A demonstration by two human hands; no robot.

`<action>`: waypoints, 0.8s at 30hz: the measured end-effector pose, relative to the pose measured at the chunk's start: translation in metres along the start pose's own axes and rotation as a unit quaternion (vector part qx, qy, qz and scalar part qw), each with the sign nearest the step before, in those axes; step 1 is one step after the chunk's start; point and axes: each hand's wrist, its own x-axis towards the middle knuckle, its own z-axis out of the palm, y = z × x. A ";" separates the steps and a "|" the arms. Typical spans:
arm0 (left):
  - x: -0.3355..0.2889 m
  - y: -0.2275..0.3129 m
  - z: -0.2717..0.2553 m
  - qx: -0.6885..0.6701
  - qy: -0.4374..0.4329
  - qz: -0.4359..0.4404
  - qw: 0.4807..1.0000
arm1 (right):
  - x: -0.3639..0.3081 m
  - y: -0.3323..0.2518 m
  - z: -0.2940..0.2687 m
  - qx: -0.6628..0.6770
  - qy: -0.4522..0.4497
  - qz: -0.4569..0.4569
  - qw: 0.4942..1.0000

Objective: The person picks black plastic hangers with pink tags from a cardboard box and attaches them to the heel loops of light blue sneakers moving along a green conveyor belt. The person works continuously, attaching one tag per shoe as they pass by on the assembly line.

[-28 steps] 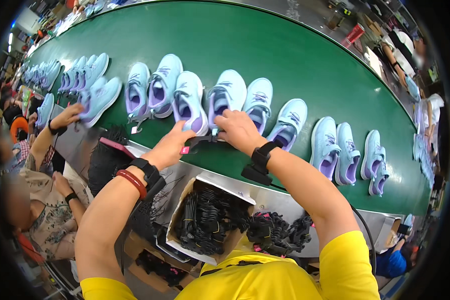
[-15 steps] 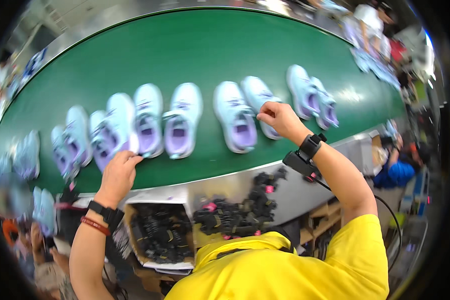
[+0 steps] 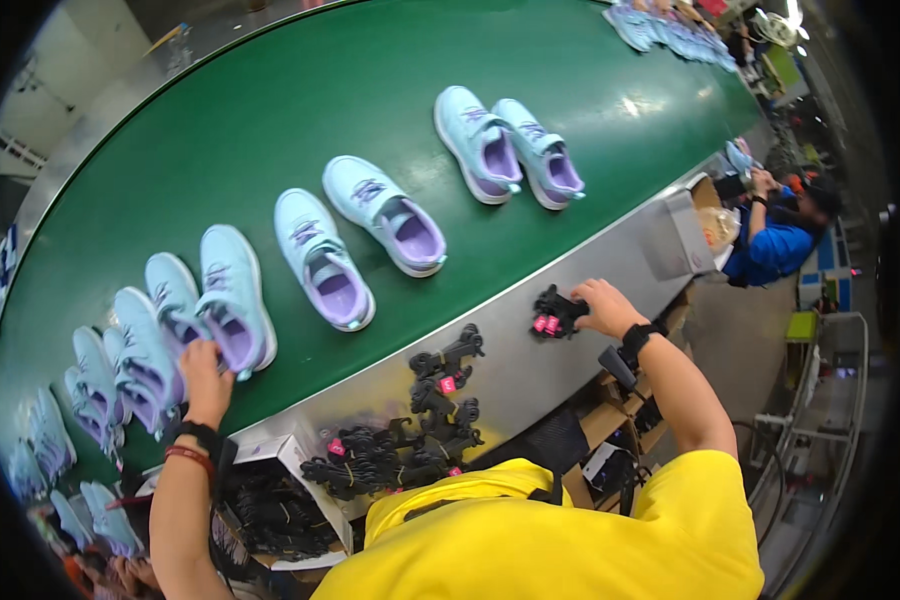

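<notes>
My left hand (image 3: 208, 382) is closed at the heel of a light blue shoe (image 3: 173, 290) with a lilac lining, its fingertips at the shoe's opening. A matching shoe (image 3: 234, 275) stands close beside that hand. Over the metal ledge, my right hand (image 3: 610, 308) has thumb and fingers around the right end of a bundle of small black parts (image 3: 552, 312) with pink tags. A spaced pair, a left shoe (image 3: 322, 262) and a right shoe (image 3: 382, 212), rests on the green belt between my hands, heels toward me.
Another shoe pair (image 3: 482, 145) stands farther right on the green belt (image 3: 370, 80). Several shoes (image 3: 95, 380) line up at left. More black bundles (image 3: 410, 445) lie on the metal ledge (image 3: 510, 370), beside a white box (image 3: 300, 480) of black parts. A person in blue (image 3: 785, 245) sits at right.
My right hand has left the shoes and come down to a black bundle on the ledge. The left hand has stayed at a shoe's heel. The view has turned toward the right.
</notes>
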 end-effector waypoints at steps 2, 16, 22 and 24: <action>0.015 0.020 0.002 -0.024 0.022 0.002 0.999 | 0.004 0.008 0.017 -0.002 0.018 -0.001 1.000; 0.006 0.020 -0.014 -0.120 -0.029 0.013 0.992 | 0.046 -0.154 -0.054 0.372 -0.119 -0.003 0.921; 0.009 0.022 -0.012 -0.131 -0.043 -0.010 0.990 | 0.087 -0.354 -0.007 0.340 -0.183 -0.149 0.910; 0.007 0.022 -0.012 -0.132 -0.040 -0.006 0.990 | 0.098 -0.387 0.014 0.364 -0.178 -0.125 0.906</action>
